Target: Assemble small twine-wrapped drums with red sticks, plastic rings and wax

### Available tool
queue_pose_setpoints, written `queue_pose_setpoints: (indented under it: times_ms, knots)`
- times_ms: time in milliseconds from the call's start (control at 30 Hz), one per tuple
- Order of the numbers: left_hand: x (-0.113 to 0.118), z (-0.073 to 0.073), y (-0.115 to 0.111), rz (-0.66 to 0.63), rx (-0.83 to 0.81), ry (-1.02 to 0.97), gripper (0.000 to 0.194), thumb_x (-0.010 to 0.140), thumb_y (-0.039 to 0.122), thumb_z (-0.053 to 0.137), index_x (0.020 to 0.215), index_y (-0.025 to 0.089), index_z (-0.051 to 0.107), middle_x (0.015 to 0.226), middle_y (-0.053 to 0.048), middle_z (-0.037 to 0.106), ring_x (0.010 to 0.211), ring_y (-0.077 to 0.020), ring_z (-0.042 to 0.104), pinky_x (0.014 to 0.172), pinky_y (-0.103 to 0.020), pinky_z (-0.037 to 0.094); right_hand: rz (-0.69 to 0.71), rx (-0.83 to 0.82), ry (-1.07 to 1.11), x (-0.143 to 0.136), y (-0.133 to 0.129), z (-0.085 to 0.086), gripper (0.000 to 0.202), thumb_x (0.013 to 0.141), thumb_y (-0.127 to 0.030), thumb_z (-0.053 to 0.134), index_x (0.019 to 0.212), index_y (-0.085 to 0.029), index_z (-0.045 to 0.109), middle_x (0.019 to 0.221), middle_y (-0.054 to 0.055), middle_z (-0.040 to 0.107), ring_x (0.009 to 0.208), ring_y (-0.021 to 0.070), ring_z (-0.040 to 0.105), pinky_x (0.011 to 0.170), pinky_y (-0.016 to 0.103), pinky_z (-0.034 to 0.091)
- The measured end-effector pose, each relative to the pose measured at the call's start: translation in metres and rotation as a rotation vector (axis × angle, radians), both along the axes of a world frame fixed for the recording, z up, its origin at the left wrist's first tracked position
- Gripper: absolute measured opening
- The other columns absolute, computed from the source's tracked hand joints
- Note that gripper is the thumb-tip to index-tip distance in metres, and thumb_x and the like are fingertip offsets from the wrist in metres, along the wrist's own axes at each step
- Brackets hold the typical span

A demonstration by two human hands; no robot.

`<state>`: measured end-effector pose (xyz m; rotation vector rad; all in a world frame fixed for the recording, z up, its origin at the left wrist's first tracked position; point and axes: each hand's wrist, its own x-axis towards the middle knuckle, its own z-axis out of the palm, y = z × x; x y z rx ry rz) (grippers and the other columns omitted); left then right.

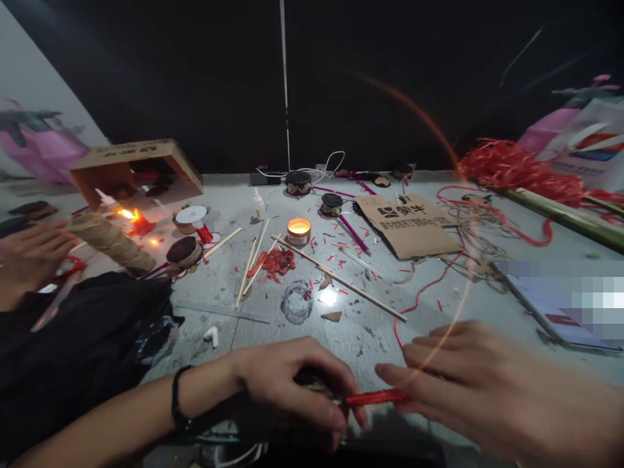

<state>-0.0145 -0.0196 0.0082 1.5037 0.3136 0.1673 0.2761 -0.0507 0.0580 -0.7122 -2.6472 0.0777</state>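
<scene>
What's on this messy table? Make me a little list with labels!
left hand: closed around a small dark round thing
right hand: pinching a red strip
lit candle: mid-table, in a small tin
wooden sticks: scattered near the candle
cardboard piece: flat, right of the candle
twine roll: far left
another person's hand: left edge

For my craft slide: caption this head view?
Left hand and right hand work a red strip near a lit candle.

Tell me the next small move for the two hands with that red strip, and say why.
Probably draw the red strip taut with the right hand and lay it against the dark round piece. The left hand already cups that piece, and the strip's end sits right at it, pinched by the right fingertips.
</scene>
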Motion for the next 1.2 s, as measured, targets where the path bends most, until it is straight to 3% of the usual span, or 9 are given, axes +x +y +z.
queue_pose_setpoints:
  times_ms: [133, 267, 400, 467, 600, 733, 867, 1000, 1200]
  knots:
    - [0.001, -0.01, -0.005, 0.163, -0.006, 0.011, 0.037, 0.097, 0.048, 0.071, 0.112, 0.014, 0.078, 0.086, -0.006, 0.073, 0.073, -0.0148, 0.064, 0.069, -0.024, 0.054, 0.1, -0.276, 0.224, 0.011, 0.031, -0.003, 0.029, 0.109, -0.053, 0.064, 0.115, -0.028, 0.076, 0.083, 0.001, 0.081, 0.066, 0.0156, 0.076, 0.063, 0.026, 0.056]
    - [0.004, -0.021, -0.006, 0.304, -0.039, -0.046, 0.046, 0.096, 0.052, 0.073, 0.126, 0.017, 0.072, 0.087, -0.005, 0.072, 0.076, -0.015, 0.063, 0.071, -0.024, 0.052, 0.041, -0.508, 0.472, 0.021, 0.051, -0.029, 0.03, 0.105, -0.053, 0.069, 0.099, -0.026, 0.08, 0.077, 0.003, 0.079, 0.062, 0.0139, 0.072, 0.054, 0.021, 0.052]
    - [0.007, -0.026, -0.001, 0.292, -0.077, -0.128, 0.047, 0.097, 0.056, 0.071, 0.123, 0.017, 0.072, 0.079, -0.003, 0.07, 0.07, -0.0145, 0.061, 0.068, -0.024, 0.048, -0.038, -0.735, 0.7, 0.018, 0.053, -0.058, 0.03, 0.101, -0.053, 0.074, 0.096, -0.025, 0.083, 0.066, 0.001, 0.068, 0.049, 0.0103, 0.056, 0.042, 0.019, 0.041]
    - [0.007, -0.028, 0.0, 0.283, -0.124, -0.143, 0.046, 0.096, 0.057, 0.072, 0.118, 0.016, 0.073, 0.076, -0.003, 0.07, 0.066, -0.0138, 0.059, 0.065, -0.024, 0.046, -0.044, -0.811, 0.788, 0.016, 0.052, -0.068, 0.026, 0.099, -0.051, 0.077, 0.097, -0.025, 0.083, 0.067, 0.0, 0.065, 0.048, 0.0097, 0.053, 0.041, 0.019, 0.04]
    - [0.007, -0.03, 0.002, 0.286, -0.3, -0.168, 0.045, 0.093, 0.051, 0.075, 0.12, 0.015, 0.074, 0.075, -0.004, 0.071, 0.063, -0.0132, 0.058, 0.065, -0.024, 0.044, -0.111, -0.838, 0.885, 0.017, 0.053, -0.075, 0.013, 0.099, -0.041, 0.08, 0.1, -0.028, 0.083, 0.073, 0.0, 0.069, 0.05, 0.0095, 0.059, 0.045, 0.019, 0.048]
    - [0.007, -0.032, 0.009, 0.247, -0.472, -0.237, 0.05, 0.09, 0.045, 0.073, 0.127, 0.012, 0.073, 0.072, -0.006, 0.073, 0.059, -0.0156, 0.062, 0.063, -0.026, 0.045, -0.245, -0.801, 0.973, 0.018, 0.056, -0.076, 0.006, 0.099, -0.035, 0.081, 0.102, -0.029, 0.082, 0.061, -0.004, 0.064, 0.045, 0.0077, 0.059, 0.044, 0.015, 0.045]
    - [0.006, -0.029, 0.012, 0.12, -0.599, -0.274, 0.064, 0.094, 0.049, 0.064, 0.143, 0.008, 0.065, 0.074, -0.007, 0.072, 0.061, -0.0203, 0.067, 0.064, -0.031, 0.051, -0.305, -0.748, 1.01, 0.015, 0.06, -0.077, 0.008, 0.096, -0.035, 0.084, 0.094, -0.028, 0.081, 0.061, -0.003, 0.066, 0.046, 0.0077, 0.059, 0.046, 0.015, 0.048]
    - [0.004, -0.026, 0.008, -0.011, -0.752, -0.31, 0.07, 0.092, 0.047, 0.065, 0.153, 0.013, 0.056, 0.08, -0.005, 0.071, 0.07, -0.0248, 0.074, 0.07, -0.037, 0.057, -0.34, -0.72, 0.977, 0.011, 0.061, -0.078, 0.012, 0.094, -0.037, 0.085, 0.09, -0.026, 0.081, 0.063, -0.001, 0.069, 0.047, 0.0088, 0.059, 0.046, 0.016, 0.049]
    - [0.004, -0.032, 0.007, -0.111, -0.81, -0.273, 0.066, 0.088, 0.045, 0.072, 0.142, 0.01, 0.065, 0.072, -0.004, 0.069, 0.063, -0.0268, 0.074, 0.064, -0.038, 0.059, -0.391, -0.677, 0.963, 0.007, 0.056, -0.075, 0.009, 0.095, -0.037, 0.083, 0.092, -0.028, 0.082, 0.06, -0.003, 0.068, 0.048, 0.0088, 0.061, 0.047, 0.015, 0.049]
